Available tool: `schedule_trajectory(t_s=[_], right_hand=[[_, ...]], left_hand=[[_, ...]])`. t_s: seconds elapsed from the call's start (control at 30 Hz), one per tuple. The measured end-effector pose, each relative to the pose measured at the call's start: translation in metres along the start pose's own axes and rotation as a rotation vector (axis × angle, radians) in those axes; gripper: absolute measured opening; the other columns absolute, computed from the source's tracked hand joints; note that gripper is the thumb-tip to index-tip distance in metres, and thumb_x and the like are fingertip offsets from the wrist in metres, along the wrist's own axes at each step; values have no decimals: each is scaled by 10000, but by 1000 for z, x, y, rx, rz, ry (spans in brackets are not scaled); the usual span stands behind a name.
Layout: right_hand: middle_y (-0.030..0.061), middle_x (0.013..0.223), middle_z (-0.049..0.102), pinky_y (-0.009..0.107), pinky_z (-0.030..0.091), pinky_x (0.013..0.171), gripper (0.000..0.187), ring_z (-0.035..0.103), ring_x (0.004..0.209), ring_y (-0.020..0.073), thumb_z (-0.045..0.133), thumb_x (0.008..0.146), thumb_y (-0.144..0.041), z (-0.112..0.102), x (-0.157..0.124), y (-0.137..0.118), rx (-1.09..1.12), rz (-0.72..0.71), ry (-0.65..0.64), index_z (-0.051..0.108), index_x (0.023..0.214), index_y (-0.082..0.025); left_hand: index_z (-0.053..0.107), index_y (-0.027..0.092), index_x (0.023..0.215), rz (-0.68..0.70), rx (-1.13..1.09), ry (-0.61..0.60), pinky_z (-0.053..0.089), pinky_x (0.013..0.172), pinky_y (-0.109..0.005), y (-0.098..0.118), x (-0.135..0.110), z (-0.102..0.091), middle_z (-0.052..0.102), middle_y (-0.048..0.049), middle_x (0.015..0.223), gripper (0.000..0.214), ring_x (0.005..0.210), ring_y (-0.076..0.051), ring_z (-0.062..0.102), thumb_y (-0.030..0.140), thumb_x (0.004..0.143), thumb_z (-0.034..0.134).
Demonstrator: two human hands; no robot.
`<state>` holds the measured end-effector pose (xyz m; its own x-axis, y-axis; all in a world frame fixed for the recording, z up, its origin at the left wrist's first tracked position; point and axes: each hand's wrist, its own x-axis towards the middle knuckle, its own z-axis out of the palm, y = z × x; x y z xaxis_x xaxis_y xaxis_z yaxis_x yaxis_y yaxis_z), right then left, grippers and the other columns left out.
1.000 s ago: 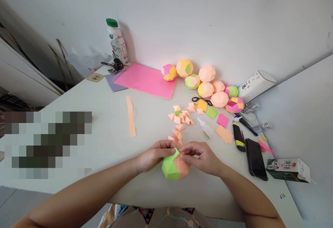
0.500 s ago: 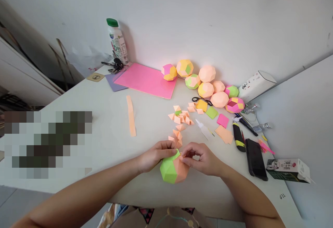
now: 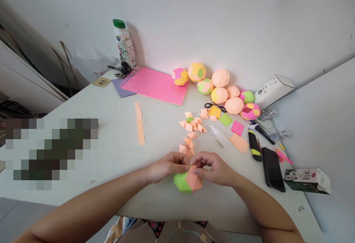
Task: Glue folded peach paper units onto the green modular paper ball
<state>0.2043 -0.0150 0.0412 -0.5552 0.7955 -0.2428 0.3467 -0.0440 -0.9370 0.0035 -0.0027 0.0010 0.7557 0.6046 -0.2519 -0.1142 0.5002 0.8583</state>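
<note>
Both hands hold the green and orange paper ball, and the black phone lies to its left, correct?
No. The left hand and right hand do hold the green and orange paper ball, but the black phone lies to its right, as the head view shows.

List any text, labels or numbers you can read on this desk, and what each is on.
"D": large letter on the bottle label; the rest is too small.
Perhaps "110": handwritten on the table near its right corner, uncertain.
Print on the carton: blurred, unreadable.
Dark marks on the white box: unreadable.
Round sign on the tan tag: unreadable.
</note>
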Motion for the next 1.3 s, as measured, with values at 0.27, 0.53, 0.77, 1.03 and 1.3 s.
schedule_trajectory(t_s=[0.27,0.53,0.77,1.03,1.3], right_hand=[[-1,735,588,229,444,605,204,526,653,99,657,768,-298,1,2,5,66,44,20,617,928,-178],[1,764,598,225,450,609,196,537,660,95,689,744,-285,6,4,10,192,39,59,608,888,-180],[-13,688,588,234,453,585,211,552,606,90,625,812,-349,8,6,16,327,42,48,587,921,-172],[30,795,627,275,470,713,328,591,737,129,546,852,-476,-1,22,28,557,46,32,632,882,-162],[6,738,604,253,456,659,281,560,684,117,737,703,-412,-5,33,53,823,121,-59,639,744,-153]], left_hand=[[526,153,632,-10,-13,6,258,559,-245,1,0,2,450,19,632,265,592,-108,370,362,721,663],[538,152,670,-9,-4,16,287,569,-238,0,0,3,465,15,662,311,622,-113,397,434,724,660],[507,149,616,25,-15,41,255,524,-227,-2,0,4,450,34,604,296,562,-84,359,363,697,695],[593,138,643,32,-374,317,324,543,-236,0,3,1,552,9,600,228,563,-108,462,341,711,672],[636,119,1029,-107,-520,433,448,739,-334,2,12,-1,662,-130,1039,360,930,-256,585,386,867,456]])
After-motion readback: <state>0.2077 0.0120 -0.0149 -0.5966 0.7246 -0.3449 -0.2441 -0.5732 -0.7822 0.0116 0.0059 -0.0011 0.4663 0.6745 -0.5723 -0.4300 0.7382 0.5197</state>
